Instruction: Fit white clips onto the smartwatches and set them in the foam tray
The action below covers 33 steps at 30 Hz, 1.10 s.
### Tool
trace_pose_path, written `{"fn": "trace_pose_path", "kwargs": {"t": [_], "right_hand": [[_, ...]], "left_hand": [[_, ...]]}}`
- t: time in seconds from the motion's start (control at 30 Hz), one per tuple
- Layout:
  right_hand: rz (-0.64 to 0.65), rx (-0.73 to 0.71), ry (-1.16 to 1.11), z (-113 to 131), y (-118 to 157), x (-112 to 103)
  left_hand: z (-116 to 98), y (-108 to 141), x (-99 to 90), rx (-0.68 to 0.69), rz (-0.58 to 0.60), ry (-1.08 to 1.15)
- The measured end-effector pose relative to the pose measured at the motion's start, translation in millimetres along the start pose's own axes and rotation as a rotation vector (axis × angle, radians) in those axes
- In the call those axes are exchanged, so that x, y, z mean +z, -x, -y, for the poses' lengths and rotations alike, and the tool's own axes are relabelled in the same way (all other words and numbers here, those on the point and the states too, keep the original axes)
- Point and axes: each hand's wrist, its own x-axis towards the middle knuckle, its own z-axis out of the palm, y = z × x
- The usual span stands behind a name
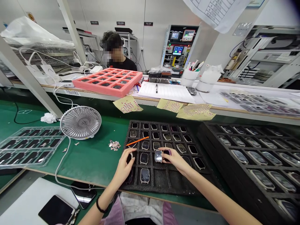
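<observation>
A black foam tray [161, 179] of square-faced watches lies before me on the green bench. My right hand [170, 157] pinches a silver watch [158, 156] at its edge, just over the tray's middle slots. At the tray's left edge, my left hand [126, 162] has thumb and fingers curled round a dark-faced watch [129, 157], partly hidden by them. An orange stick [137, 141] slants across the watches just beyond my left fingertips; whether the hand touches it, I cannot tell. Nearer me, another watch [145, 175] sits in its slot.
Right of the tray stands a thick foam stack [234, 175] with more watches. A white fan [81, 122], small scraps [114, 145] and a clear plastic tray [50, 153] are to the left. A pink foam tray [124, 90] sits on the shelf, with a person [127, 64] behind.
</observation>
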Motion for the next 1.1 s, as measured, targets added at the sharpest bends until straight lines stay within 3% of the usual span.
{"fn": "trace_pose_path", "kwargs": {"t": [0.13,0.23,0.37,0.47,0.57,0.63,0.77,0.83,0.93,1.1], "right_hand": [[-0.009,-0.037,0.068,-11,-4,-7],[-0.005,-0.186,0.252,-5,-2,-16],[-0.092,-0.398,0.599,4,3,-28],[-0.122,-0.4,0.717,-6,3,-33],[-0.037,-0.352,0.735,-20,3,-38],[-0.015,-0.402,0.802,-24,6,-40],[-0.224,-0.69,1.095,-14,21,-49],[-0.328,-0.759,1.179,-7,29,-59],[-0.436,-0.714,1.224,-7,35,-88],[-0.668,-0.491,1.265,-32,37,-141]], "left_hand": [[-1,0,-0.3,-0.008,0.001,-0.002],[0,1,0.0,-0.001,-0.003,0.0],[0,1,0.6,0.001,-0.006,0.001],[0,1,0.4,0.0,-0.006,0.002],[1,2,0.1,0.003,0.0,0.006],[2,2,0.3,0.007,0.0,0.0],[5,1,1.5,0.027,0.006,-0.029],[6,-1,2.2,0.047,0.013,-0.053],[8,-4,3.5,0.078,0.032,-0.097],[17,-6,7.4,0.089,0.066,-0.196]]}}
